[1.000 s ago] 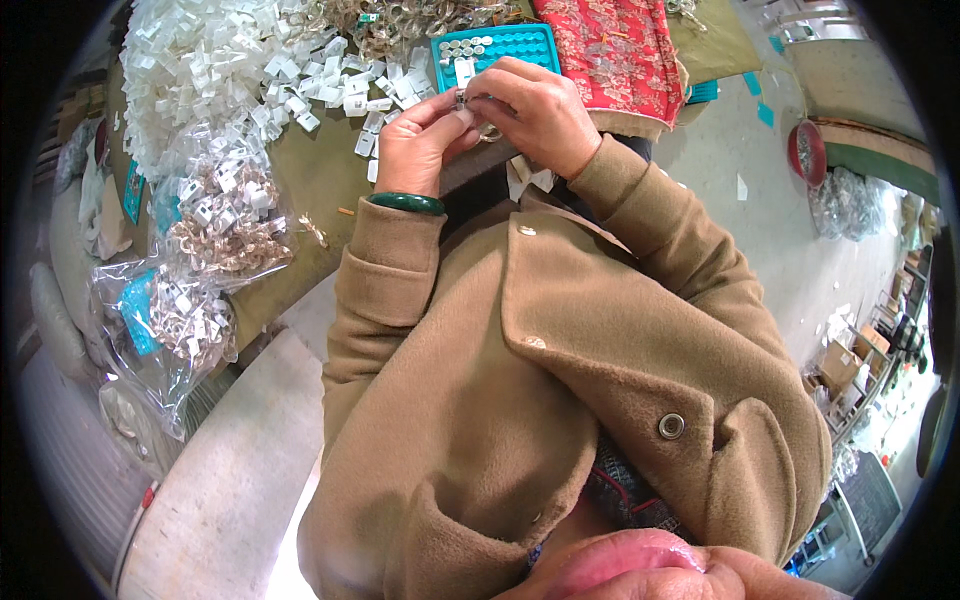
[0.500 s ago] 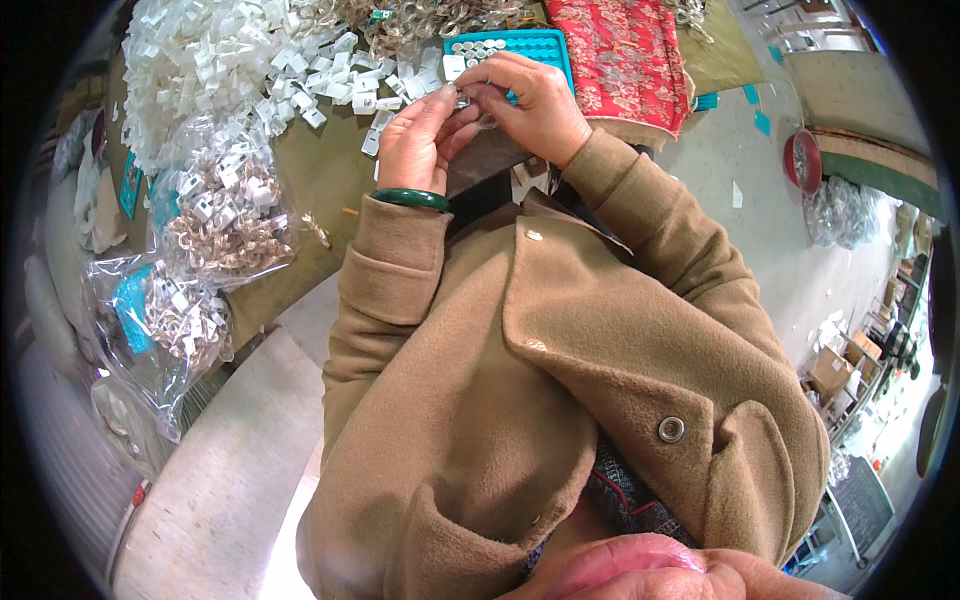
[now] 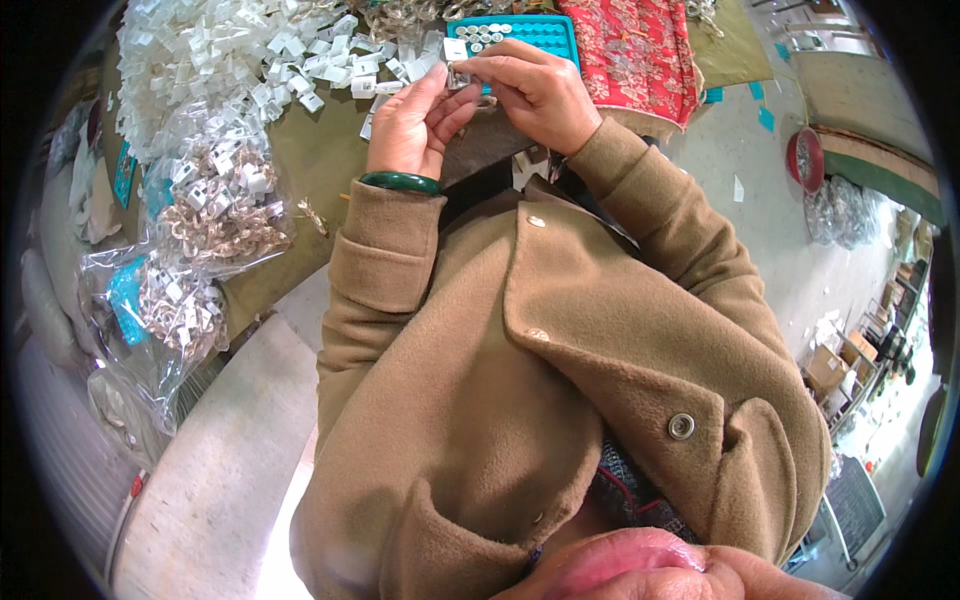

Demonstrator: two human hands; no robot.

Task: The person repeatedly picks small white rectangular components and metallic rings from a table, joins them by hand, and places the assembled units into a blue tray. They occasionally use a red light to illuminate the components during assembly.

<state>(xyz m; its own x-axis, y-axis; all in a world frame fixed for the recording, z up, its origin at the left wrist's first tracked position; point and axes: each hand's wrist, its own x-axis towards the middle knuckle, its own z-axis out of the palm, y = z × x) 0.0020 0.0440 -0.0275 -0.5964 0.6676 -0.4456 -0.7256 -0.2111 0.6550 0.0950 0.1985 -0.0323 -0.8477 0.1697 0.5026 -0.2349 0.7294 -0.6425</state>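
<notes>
My left hand [image 3: 405, 130], with a green bangle [image 3: 400, 182] at its wrist, and my right hand [image 3: 545, 95] meet at the table's near edge. Their thumbs and fingertips pinch a small shiny piece [image 3: 456, 78], too small to make out fully. A white tag [image 3: 455, 49] stands just above the fingertips; whether it is joined to the piece I cannot tell. Beyond the hands lies a turquoise tray [image 3: 556, 36] of small hollows, with several round whitish pieces [image 3: 482, 38] at its left. Loose white tags [image 3: 365, 87] lie left of my fingers.
A big heap of clear and white tags [image 3: 215, 60] covers the far left. Clear bags [image 3: 225, 195] of tan looped cords with tags lie at the left edge. Red floral cloth [image 3: 635, 65] drapes on the right. A red basin [image 3: 803, 160] stands farther right.
My left hand has shifted slightly left and its lower fingers have loosened. My right fingers lie flatter over the small piece. The white tag still stands by the fingertips.
</notes>
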